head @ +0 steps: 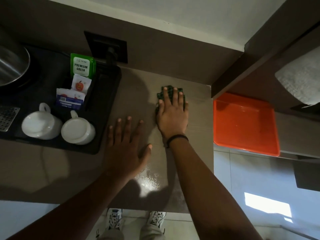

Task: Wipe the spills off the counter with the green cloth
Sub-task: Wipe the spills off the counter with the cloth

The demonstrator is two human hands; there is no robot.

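Note:
The green cloth point(167, 91) lies bunched on the brown counter point(135, 94), near its back right corner. My right hand point(173, 113) presses flat on top of the cloth, fingers spread, and covers most of it. My left hand point(127, 144) rests flat on the bare counter, fingers apart, holding nothing, a little left of and nearer than the right hand. A wet, shiny patch point(149, 181) glints on the counter by my left wrist, close to the front edge.
A black tray point(107, 108) at the left carries two upturned white cups point(41, 125) point(78, 129), tea sachets point(82, 66) and a steel kettle point(12, 64). An orange tray point(244, 125) sits on a lower shelf to the right. The counter's right edge drops off beside the cloth.

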